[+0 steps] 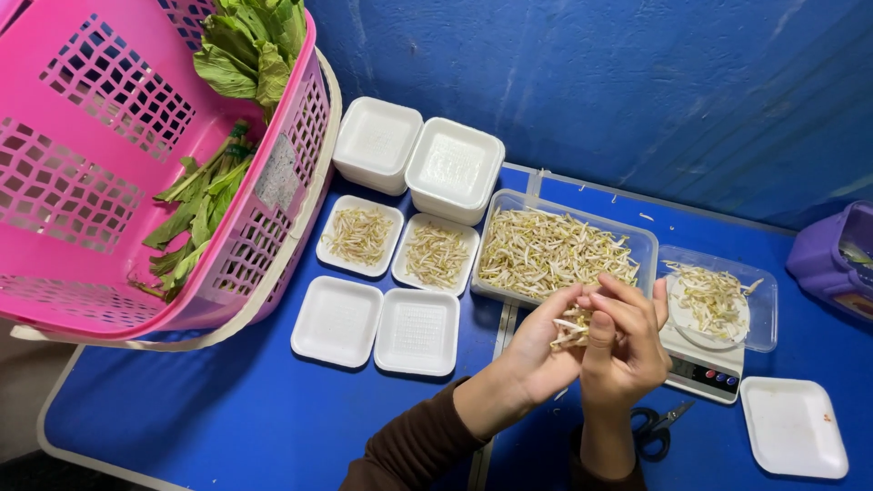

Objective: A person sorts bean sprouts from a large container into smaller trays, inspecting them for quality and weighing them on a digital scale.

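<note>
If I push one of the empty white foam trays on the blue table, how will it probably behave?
The nearest empty white foam tray looks thin and shallow, so it is probably very light and would slide easily on the smooth blue table. Its thin rim suggests it may bend or crack under a hard pinch. It sits flat and wide, so tipping seems unlikely.

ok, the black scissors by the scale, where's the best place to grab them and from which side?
Take the scissors by the looped handles, coming from above on the near side. They lie flat on the blue table, blades pointing toward the scale; the right hand's forearm covers part of the handles, so the right-hand loop is the freer one.
</note>
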